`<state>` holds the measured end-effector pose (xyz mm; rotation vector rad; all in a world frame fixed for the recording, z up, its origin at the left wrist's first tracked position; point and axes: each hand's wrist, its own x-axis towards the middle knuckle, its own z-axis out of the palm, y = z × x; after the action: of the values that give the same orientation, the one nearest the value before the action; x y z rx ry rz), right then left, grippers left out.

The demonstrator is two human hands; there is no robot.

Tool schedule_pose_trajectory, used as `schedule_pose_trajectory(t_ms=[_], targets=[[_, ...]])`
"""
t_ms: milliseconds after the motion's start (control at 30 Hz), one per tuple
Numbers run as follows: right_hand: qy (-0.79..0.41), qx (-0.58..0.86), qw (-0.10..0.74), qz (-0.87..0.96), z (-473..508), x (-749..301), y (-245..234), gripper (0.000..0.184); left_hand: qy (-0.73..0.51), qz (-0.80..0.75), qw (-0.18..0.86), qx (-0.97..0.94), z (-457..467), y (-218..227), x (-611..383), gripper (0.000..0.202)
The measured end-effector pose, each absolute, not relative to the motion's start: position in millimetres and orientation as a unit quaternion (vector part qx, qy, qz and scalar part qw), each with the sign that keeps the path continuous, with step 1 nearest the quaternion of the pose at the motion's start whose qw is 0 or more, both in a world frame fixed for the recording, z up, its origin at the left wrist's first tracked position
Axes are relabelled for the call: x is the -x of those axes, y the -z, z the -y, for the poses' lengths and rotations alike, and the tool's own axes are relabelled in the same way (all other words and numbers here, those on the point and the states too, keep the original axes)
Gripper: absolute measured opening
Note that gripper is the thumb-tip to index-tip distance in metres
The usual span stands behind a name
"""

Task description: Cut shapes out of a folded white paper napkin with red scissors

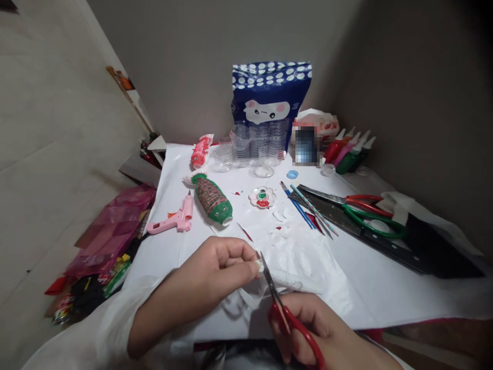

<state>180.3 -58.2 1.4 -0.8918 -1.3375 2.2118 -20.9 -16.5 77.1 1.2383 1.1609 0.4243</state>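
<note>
A: What are the two hands doing?

B: The left hand [221, 267] is curled tight, pinching a small white scrap [261, 265] between thumb and fingertips, low in the view over the white-covered table [385, 288]. The right hand [319, 329] grips the red-handled scissors [287, 313], fingers through the loops, blades pointing up and away with the tips right at the scrap.

A: Are the blades closed?

B: They look nearly together, touching or just beside the scrap; I cannot tell whether they bite into it.

A: What lies under the hands?

B: A thin clear plastic sheet [304, 267], crumpled, spreads over the table just beyond the scissors.

A: And further out?

B: To the left, a pink glue gun [175, 218] lies flat beside a green and red fish figure [211, 199]. A smaller red fish figure [201, 151] lies behind it. Mid-table sits a small flower-shaped paint palette [262, 197] with red and green dabs, and just right of it several thin brushes [308, 208]. A larger pair of scissors with red and green handles [358, 208] rests on a dark ruler [385, 239]. At the back stands a blue dotted bag [271, 100] with stacked clear plastic cups [258, 141] before it, and paint bottles [348, 149] lean to the right.
</note>
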Motion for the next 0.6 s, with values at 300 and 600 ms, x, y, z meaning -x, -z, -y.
schedule_pose_trajectory(t_ms=[300,600], targets=[[-0.788,0.306,0.217,0.489,57.6,-178.3,0.7,0.063,-0.205,-0.502,0.639,-0.545,16.8,-77.9,17.5,0.016],[-0.792,0.316,0.208,0.479,57.1,-178.9,-5.9,0.061,-0.218,-0.509,0.629,-0.546,15.5,-75.0,16.3,0.017]])
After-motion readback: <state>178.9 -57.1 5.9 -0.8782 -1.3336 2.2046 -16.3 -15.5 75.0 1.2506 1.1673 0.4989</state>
